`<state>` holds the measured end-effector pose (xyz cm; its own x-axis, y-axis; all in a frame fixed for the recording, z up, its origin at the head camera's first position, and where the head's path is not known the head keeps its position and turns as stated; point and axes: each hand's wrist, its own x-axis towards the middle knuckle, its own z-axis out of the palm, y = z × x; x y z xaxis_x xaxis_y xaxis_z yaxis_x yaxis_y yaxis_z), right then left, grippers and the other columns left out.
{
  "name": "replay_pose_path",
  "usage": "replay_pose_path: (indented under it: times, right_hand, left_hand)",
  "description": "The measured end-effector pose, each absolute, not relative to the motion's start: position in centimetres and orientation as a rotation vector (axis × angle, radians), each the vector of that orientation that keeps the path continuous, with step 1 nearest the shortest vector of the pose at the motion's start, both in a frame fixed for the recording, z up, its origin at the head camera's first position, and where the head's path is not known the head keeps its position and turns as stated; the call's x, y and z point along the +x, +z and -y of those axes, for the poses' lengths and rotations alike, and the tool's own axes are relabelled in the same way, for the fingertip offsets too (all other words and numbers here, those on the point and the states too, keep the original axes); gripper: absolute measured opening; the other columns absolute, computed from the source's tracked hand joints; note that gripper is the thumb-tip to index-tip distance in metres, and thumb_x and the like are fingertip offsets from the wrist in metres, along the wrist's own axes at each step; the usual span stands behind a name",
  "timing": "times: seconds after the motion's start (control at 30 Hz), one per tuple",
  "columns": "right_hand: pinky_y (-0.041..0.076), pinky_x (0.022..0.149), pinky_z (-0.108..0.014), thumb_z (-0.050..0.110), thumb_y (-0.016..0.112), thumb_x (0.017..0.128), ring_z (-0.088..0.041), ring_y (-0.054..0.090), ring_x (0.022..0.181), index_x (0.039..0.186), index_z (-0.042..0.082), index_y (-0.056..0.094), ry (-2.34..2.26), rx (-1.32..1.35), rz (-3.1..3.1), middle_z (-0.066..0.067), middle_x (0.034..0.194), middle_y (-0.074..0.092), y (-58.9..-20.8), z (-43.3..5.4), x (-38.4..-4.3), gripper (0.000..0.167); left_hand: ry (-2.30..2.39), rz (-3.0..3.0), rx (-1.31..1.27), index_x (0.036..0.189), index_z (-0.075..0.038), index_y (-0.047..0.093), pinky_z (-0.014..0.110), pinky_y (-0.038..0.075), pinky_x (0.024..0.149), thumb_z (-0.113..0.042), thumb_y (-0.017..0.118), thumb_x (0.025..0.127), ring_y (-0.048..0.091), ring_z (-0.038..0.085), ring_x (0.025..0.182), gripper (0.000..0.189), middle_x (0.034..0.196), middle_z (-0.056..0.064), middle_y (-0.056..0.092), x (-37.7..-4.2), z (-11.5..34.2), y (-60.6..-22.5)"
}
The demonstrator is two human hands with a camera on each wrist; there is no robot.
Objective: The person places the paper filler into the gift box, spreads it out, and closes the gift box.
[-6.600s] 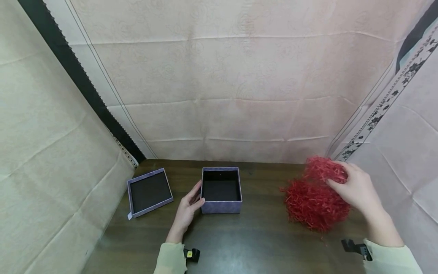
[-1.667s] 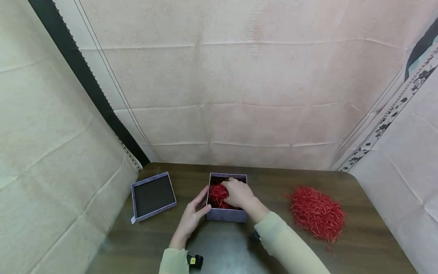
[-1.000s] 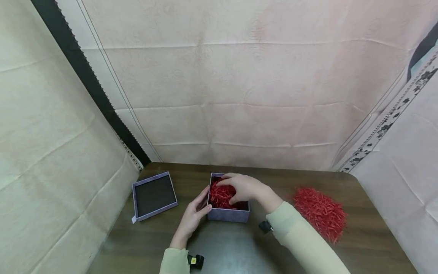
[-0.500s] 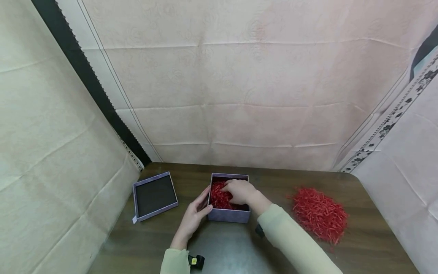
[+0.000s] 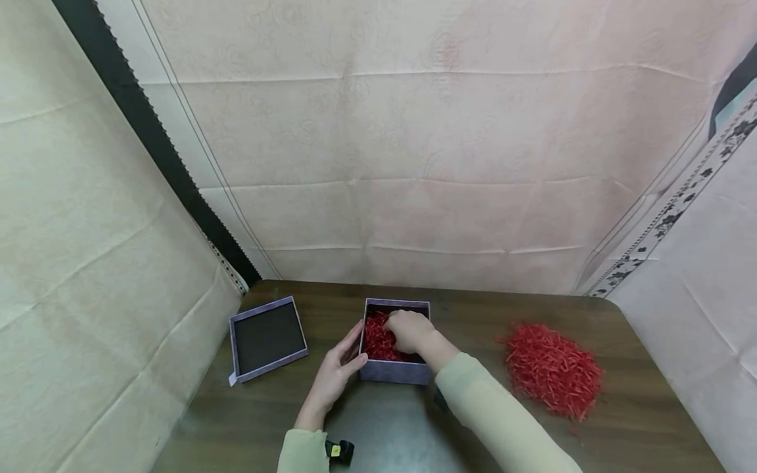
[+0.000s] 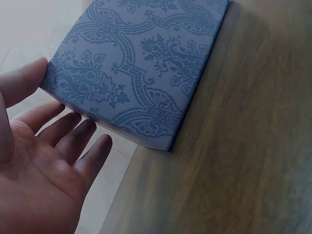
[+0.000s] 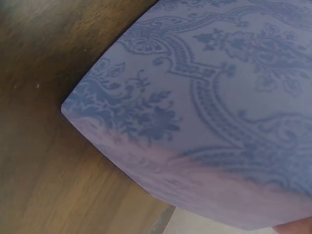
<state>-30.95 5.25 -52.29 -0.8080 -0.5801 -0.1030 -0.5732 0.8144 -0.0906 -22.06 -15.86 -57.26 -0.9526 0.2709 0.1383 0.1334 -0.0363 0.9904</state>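
A patterned bluish-purple gift box (image 5: 395, 373) with a black inside stands uncovered on the table. Red shredded paper (image 5: 378, 340) fills the left part of its inside. At the box's left side my left hand (image 5: 331, 378) steadies it, thumb by the near corner. In the left wrist view the left hand's fingers (image 6: 63, 127) lie fairly straight along the side of the box (image 6: 131, 73). My right hand (image 5: 411, 332) reaches down into the box onto the shredded paper, knuckles up. Its fingertips are hidden, so I cannot tell whether they grasp any strands.
The box's lid (image 5: 269, 339) lies upturned to the left, its black inside showing. A loose pile of red shredded paper (image 5: 552, 371) lies at the right of the wooden table (image 5: 639, 407). Cloth-covered walls (image 5: 414, 164) close off the back and both sides.
My right hand has carried a clump of shredded paper from the pile into the box. Recently it spread over the paper, then dipped back in. The left hand stays at the box.
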Motion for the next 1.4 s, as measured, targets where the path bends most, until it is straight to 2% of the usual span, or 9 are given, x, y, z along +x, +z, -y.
replay_pose_path:
  times: [0.17, 0.4, 0.53, 0.7, 0.97, 1.17, 1.4]
  right_hand:
    - [0.061, 0.085, -0.041, 0.018, 0.088, 0.087, -0.022, 0.072, 0.107, 0.122, 0.02, 0.082, -0.123, -0.913, -2.848, -0.002, 0.12, 0.075, -51.8, -5.4, -30.9, 0.035]
    - [0.057, 0.102, -0.048, 0.03, 0.087, 0.09, -0.027, 0.066, 0.128, 0.141, 0.022, 0.073, -0.203, -0.955, -2.824, -0.007, 0.143, 0.067, -50.1, -6.5, -30.1, 0.053]
    - [0.053, 0.107, -0.052, 0.034, 0.087, 0.091, -0.029, 0.061, 0.134, 0.144, 0.022, 0.071, -0.299, -0.996, -2.827, -0.009, 0.15, 0.062, -49.0, -7.5, -29.7, 0.056]
    - [0.052, 0.109, -0.054, 0.029, 0.086, 0.093, -0.032, 0.06, 0.135, 0.14, 0.02, 0.073, -0.484, -1.051, -2.84, -0.011, 0.149, 0.062, -48.1, -9.2, -29.1, 0.05]
    - [0.054, 0.106, -0.051, 0.022, 0.086, 0.094, -0.029, 0.063, 0.129, 0.133, 0.018, 0.077, -0.719, -1.043, -2.946, -0.008, 0.14, 0.067, -48.2, -13.1, -28.6, 0.04]
    - [0.053, 0.107, -0.052, 0.021, 0.087, 0.093, -0.027, 0.065, 0.129, 0.131, 0.02, 0.077, -0.912, -0.908, -3.017, -0.003, 0.137, 0.069, -49.5, -16.7, -27.9, 0.039]
    - [0.052, 0.106, -0.06, 0.025, 0.086, 0.094, -0.032, 0.062, 0.133, 0.136, 0.022, 0.075, -0.974, -0.753, -3.044, -0.006, 0.142, 0.067, -51.2, -21.1, -26.6, 0.043]
  left_hand:
    - [2.143, -2.112, 0.45, 0.168, -0.01, 0.036, 0.038, 0.03, 0.123, -0.002, 0.06, 0.108, 0.027, 0.032, 0.159, 0.065, 0.174, 0.007, 0.03, -22.1, 15.9, -57.2]
    - [2.113, -2.165, 0.448, 0.167, -0.012, 0.038, 0.021, 0.031, 0.118, -0.005, 0.062, 0.107, 0.027, 0.03, 0.16, 0.065, 0.174, 0.007, 0.032, -22.0, 16.1, -57.2]
    - [2.117, -2.162, 0.447, 0.167, -0.012, 0.038, 0.021, 0.032, 0.118, -0.006, 0.063, 0.107, 0.027, 0.031, 0.16, 0.065, 0.174, 0.007, 0.032, -22.0, 16.1, -57.2]
    - [2.105, -2.163, 0.445, 0.167, -0.012, 0.038, 0.024, 0.031, 0.119, -0.006, 0.062, 0.108, 0.027, 0.03, 0.16, 0.065, 0.174, 0.006, 0.032, -22.1, 16.1, -57.3]
    - [2.117, -2.169, 0.461, 0.167, -0.008, 0.037, 0.016, 0.031, 0.116, -0.003, 0.062, 0.107, 0.025, 0.031, 0.16, 0.065, 0.174, 0.009, 0.031, -22.1, 15.9, -57.4]
    - [2.112, -2.174, 0.455, 0.167, -0.008, 0.037, 0.015, 0.03, 0.116, -0.003, 0.062, 0.107, 0.025, 0.03, 0.16, 0.064, 0.174, 0.008, 0.031, -22.1, 15.8, -57.3]
    - [2.118, -2.17, 0.454, 0.167, -0.008, 0.038, 0.015, 0.03, 0.116, -0.004, 0.062, 0.107, 0.025, 0.031, 0.16, 0.064, 0.174, 0.009, 0.031, -21.9, 15.8, -57.2]
